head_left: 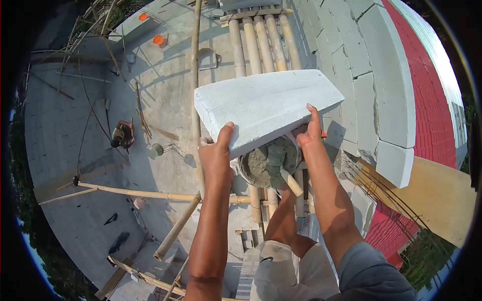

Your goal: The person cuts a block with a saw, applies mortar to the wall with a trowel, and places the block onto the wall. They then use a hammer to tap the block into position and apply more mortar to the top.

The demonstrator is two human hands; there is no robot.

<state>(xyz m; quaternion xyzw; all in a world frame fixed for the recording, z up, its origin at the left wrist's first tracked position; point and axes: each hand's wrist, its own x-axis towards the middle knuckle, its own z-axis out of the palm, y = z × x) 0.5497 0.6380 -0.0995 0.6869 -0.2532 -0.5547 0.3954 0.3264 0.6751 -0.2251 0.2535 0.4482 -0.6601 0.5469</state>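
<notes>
Head view, building block: a pale grey building block (266, 108) is held up in the air in front of the body. It is tilted, with its broad face turned upward and its far end pointed toward the wall.
Head view, left hand: the left hand (216, 153) is closed on the block's near left corner. The thumb is laid up against the front edge, and the fingers are wrapped underneath, out of sight.
Head view, right hand: the right hand (307, 131) is clamped on the block's near right side. The thumb is pressed up along the side face, and the other fingers are tucked under the block.
Head view, bucket: a bucket (266, 165) filled with wet grey mortar is seen just under the block, between the two forearms. Its far rim is covered by the block.
Head view, wooden handle: a wooden handle (292, 183) is seen sticking out of the mortar toward the right forearm.
Head view, bamboo platform: a bamboo platform (261, 42) of poles laid side by side is seen beyond the block.
Head view, block wall: a block wall (374, 85) of the same pale blocks is seen just to the right of the held block, with its top course left stepped.
Head view, red roof: a red roof (432, 105) is seen beyond the wall.
Head view, person below: another person (122, 134) is seen crouched far below on the concrete floor, well apart from both hands.
Head view, bamboo pole: a long bamboo pole (150, 194) is seen lying crosswise below the left forearm.
</notes>
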